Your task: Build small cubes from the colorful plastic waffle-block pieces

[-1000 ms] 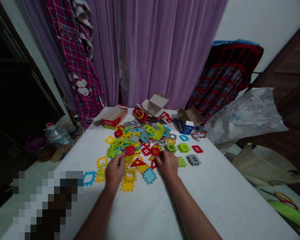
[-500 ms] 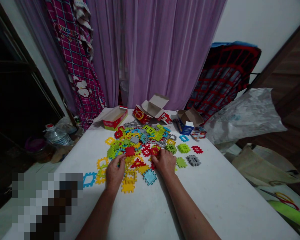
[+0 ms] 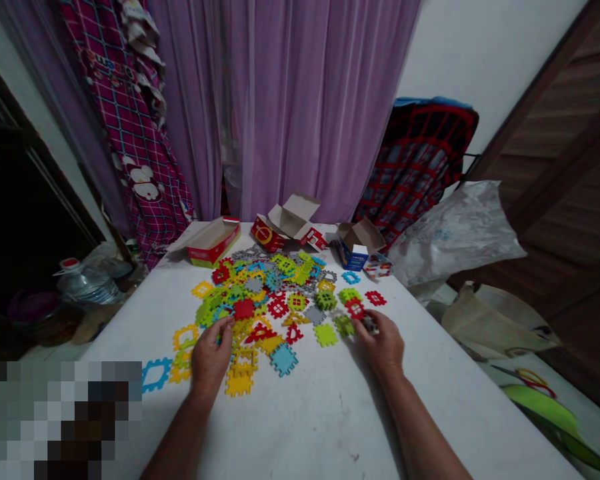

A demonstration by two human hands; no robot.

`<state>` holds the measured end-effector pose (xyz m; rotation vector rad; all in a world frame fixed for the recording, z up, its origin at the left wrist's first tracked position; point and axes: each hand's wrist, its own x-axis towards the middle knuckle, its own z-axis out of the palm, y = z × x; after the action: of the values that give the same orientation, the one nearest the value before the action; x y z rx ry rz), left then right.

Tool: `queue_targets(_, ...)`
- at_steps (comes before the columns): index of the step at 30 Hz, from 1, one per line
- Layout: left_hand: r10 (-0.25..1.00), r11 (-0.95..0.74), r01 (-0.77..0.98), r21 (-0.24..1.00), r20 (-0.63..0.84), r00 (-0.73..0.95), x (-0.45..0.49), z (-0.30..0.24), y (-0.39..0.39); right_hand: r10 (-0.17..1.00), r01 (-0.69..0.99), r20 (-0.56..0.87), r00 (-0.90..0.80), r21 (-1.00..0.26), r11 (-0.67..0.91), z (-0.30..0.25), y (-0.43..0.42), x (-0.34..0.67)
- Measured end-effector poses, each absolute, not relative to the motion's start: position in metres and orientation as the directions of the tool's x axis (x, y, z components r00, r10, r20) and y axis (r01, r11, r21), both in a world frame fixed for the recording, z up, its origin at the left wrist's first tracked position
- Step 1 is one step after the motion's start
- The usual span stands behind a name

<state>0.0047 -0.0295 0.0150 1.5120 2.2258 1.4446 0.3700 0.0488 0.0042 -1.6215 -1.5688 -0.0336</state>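
The right hand (image 3: pixel 384 343) had moved rightward off the pile (image 3: pixel 253 285); the left hand (image 3: pixel 211 353) was beside a solid red tile (image 3: pixel 244 309), its grip unclear; the right fingers (image 3: pixel 365 331) pinched a red windowed tile (image 3: pixel 355 308) near a green tile (image 3: pixel 344 325), seemingly mid-placement, calling for lowering and release.

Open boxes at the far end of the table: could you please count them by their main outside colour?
Red-and-green box: 1
Red box: 1
Blue box: 1
Total: 3 open boxes
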Motion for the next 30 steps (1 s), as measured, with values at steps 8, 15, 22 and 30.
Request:
queue_targets(8,0.765,0.077,0.687,0.723,0.399,-0.506,0.002,0.013,-0.031,0.851,0.809,0.331,0.408,-0.562,-0.170,0.000,0.096,0.457)
queue_targets(15,0.753,0.135,0.696,0.705,0.384,-0.534,-0.002,0.009,-0.030,0.883,0.894,0.344,0.320,-0.419,-0.161,-0.003,0.125,0.452)
queue_targets(22,0.751,0.126,0.717,0.685,0.406,-0.521,-0.006,0.002,-0.030,0.899,0.932,0.344,0.273,-0.326,-0.158,0.001,0.123,0.447)
queue_targets(30,0.757,0.136,0.697,0.704,0.380,-0.531,-0.006,0.003,-0.030,0.909,0.943,0.322,0.264,-0.286,-0.173,0.005,0.121,0.444)
